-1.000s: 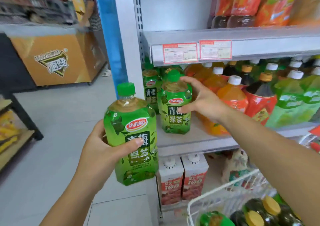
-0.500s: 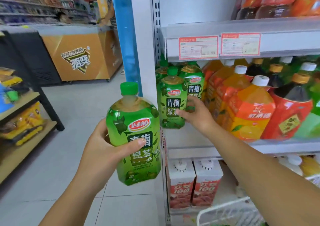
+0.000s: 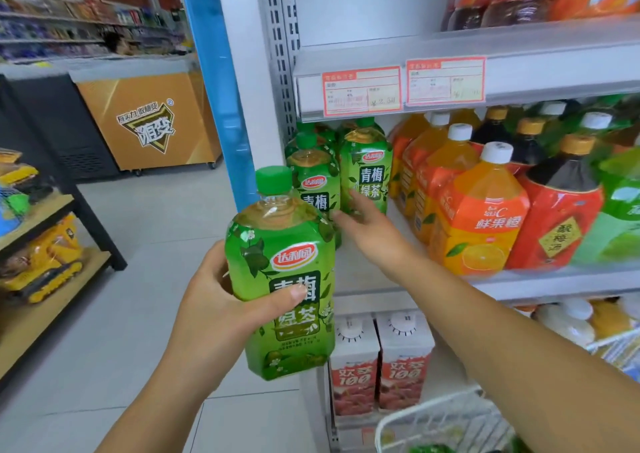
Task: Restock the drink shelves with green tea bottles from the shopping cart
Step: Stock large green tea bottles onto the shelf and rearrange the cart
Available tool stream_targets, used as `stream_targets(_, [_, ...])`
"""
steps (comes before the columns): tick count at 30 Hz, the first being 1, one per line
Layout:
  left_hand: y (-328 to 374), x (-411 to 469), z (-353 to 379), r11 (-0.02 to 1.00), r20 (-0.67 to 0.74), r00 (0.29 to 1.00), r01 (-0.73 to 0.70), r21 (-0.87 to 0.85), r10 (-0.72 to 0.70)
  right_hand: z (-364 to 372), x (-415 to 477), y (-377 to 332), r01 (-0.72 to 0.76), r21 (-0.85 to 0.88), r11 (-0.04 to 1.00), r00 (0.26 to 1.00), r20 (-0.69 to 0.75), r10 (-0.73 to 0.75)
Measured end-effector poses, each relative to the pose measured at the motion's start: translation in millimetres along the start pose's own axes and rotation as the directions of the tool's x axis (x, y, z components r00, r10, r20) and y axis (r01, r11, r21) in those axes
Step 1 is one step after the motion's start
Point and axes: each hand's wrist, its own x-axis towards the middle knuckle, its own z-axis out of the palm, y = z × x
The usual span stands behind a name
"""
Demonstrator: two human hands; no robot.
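Observation:
My left hand point(image 3: 214, 300) grips a green tea bottle point(image 3: 282, 272) with a green cap, held upright in front of the shelf's left end. My right hand point(image 3: 367, 230) reaches to the middle shelf point(image 3: 519, 282), fingers spread and touching the lower part of two green tea bottles point(image 3: 367, 175) that stand at its left end. More green tea bottles stand behind them. The white wire shopping cart point(image 3: 436, 418) shows at the bottom right, with a green bottle cap just visible in it.
Orange juice bottles point(image 3: 481, 217) and red-labelled dark drink bottles point(image 3: 557, 220) fill the shelf to the right. Red-and-white cartons point(image 3: 381, 366) stand on the shelf below. An orange chest freezer point(image 3: 149, 123) and a low toy rack point(image 3: 38, 244) stand across the aisle on the left.
My right hand has let go of the shelf bottle's neck and slid down to its base, pushing it back. The left hand's bottle moved closer to the shelf. The view shifted left.

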Motion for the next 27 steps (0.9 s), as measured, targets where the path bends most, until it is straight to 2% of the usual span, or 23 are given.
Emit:
stream_targets(2, [1.4,-1.3,13.3,1.000,0.027,1.000,0.001,0.002,-0.001,-25.4,-25.2,-10.9,0.030,0.056,0.998,0.998,0.045,-0.032])
stream_targets(3, [1.8,-1.5,20.9,1.000,0.040,0.999,-0.003,0.001,0.003,-40.2,-39.6,-15.2,0.039,0.068,0.997,0.987,0.153,-0.049])
stream_targets(5, [3.2,-1.0,37.7,1.000,0.046,0.999,-0.025,-0.002,0.026,-63.8,-67.3,-17.6,0.032,0.022,0.999,0.896,0.442,-0.038])
stream_targets(6, [4.3,-0.4,46.3,0.999,0.042,0.998,-0.041,-0.002,0.041,-69.4,-79.8,-16.8,0.029,-0.022,0.999,0.852,0.524,-0.013])
stream_targets(7, [5.4,0.9,54.5,0.998,0.035,0.998,-0.056,-0.001,0.056,-70.9,-88.4,-15.1,0.029,-0.066,0.997,0.845,0.535,0.011])
stream_targets(8, [6.0,3.3,62.4,0.998,0.029,0.997,-0.065,-0.002,0.065,-69.2,-93.7,-13.8,0.035,-0.092,0.995,0.874,0.486,0.014])
stream_targets(10, [9.2,11.0,75.9,0.997,0.034,0.997,-0.073,-0.004,0.073,-63.9,-96.4,-12.3,0.091,-0.087,0.992,0.952,0.300,-0.061])
stream_targets(12, [14.4,21.4,82.2,0.993,0.086,0.991,-0.107,0.052,0.102,-63.5,-92.4,-13.1,0.133,-0.055,0.990,0.981,0.149,-0.124])
stream_targets(14, [20.7,27.2,80.0,0.963,0.139,0.970,-0.218,0.156,0.197,-68.8,-85.7,-13.8,0.144,-0.007,0.990,0.988,0.065,-0.143])
stream_targets(15, [25.4,27.6,74.6,0.920,0.115,0.950,-0.310,0.239,0.290,-71.9,-81.0,-13.4,0.155,0.003,0.988,0.987,0.027,-0.155])
stream_targets(16, [30.9,27.0,67.3,0.845,0.047,0.906,-0.411,0.341,0.421,-73.5,-75.4,-11.6,0.162,-0.008,0.987,0.987,-0.010,-0.162])
stream_targets(17, [34.0,27.1,59.9,0.734,-0.025,0.812,-0.514,0.443,0.584,-73.5,-69.6,-9.7,0.159,-0.039,0.986,0.986,-0.045,-0.161])
stream_targets(18, [33.2,27.9,52.1,0.622,-0.089,0.686,-0.588,0.517,0.722,-71.7,-63.5,-6.6,0.143,-0.078,0.987,0.985,-0.081,-0.149])
stream_targets(19, [29.5,29.5,45.8,0.555,-0.142,0.592,-0.608,0.567,0.793,-68.6,-57.6,-3.7,0.123,-0.109,0.986,0.984,-0.116,-0.136])
stream_targets(20, [23.6,33.7,41.7,0.545,-0.179,0.563,-0.593,0.592,0.807,-65.1,-51.6,-0.2,0.113,-0.127,0.985,0.981,-0.145,-0.131])
stream_targets(21, [16.4,40.7,39.3,0.576,-0.200,0.587,-0.569,0.587,0.784,-61.8,-45.5,3.4,0.107,-0.141,0.984,0.978,-0.164,-0.130])
stream_targets(25, [0.0,64.5,38.9,0.769,-0.206,0.782,-0.461,0.443,0.588,-56.9,-20.4,17.3,0.038,-0.130,0.991,0.980,-0.189,-0.062])
stream_targets(27, [-4.5,74.2,40.5,0.768,-0.168,0.810,-0.437,0.468,0.562,-57.5,-6.9,24.3,-0.001,-0.099,0.995,0.981,-0.191,-0.018])
